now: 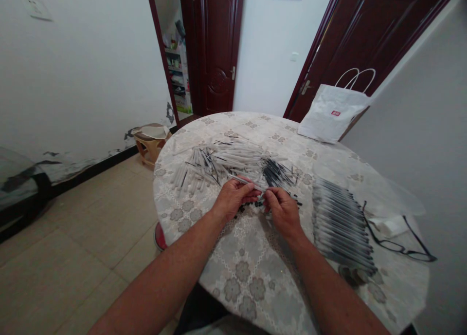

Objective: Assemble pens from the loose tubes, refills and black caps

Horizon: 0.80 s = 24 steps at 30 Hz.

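Note:
My left hand (235, 196) pinches a slim white pen barrel (243, 180), its far end pointing up and left over the pile. The fingers of my right hand (282, 208) are closed at the barrel's near end, close to my left fingertips. What exactly sits between the right fingertips is too small to make out. Just beyond my hands lies a loose heap of white pen barrels (233, 157), with thin dark sticks among them. Beside it is a bunch of dark sticks (277, 173). Small black pieces (241, 208) are scattered under and around my hands.
A neat row of grey-white pens (339, 223) lies at right, near black-framed glasses (397, 247) and clear plastic film (386, 186). A white paper bag (333, 113) stands at the back right of the round, cloth-covered table (244, 281). A stool (149, 142) is at left.

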Motion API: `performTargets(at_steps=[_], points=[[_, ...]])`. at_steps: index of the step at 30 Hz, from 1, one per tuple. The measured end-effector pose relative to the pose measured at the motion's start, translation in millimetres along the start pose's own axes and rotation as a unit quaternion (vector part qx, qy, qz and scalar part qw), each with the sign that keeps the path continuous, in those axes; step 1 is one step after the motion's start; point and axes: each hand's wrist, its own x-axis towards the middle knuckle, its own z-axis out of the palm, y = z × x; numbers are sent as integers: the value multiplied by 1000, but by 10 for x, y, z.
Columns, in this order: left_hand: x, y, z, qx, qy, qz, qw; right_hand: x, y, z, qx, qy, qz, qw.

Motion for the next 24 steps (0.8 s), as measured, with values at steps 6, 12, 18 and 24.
performTargets(at_steps=[6, 12, 18, 24], points=[[-16, 5, 6, 6, -20, -11, 1000, -33, 43, -6, -19, -16, 4, 1000], [-25, 27, 20, -2, -11, 1, 1000, -51, -4, -13, -59, -5, -42, 997], [-36, 35, 26, 6, -30, -13, 999, -45, 20, -16, -47, -36, -34, 998], [-26, 45, 22, 4, -8, -2, 1000, -57, 7, -19, -50, 4, -55, 997]])
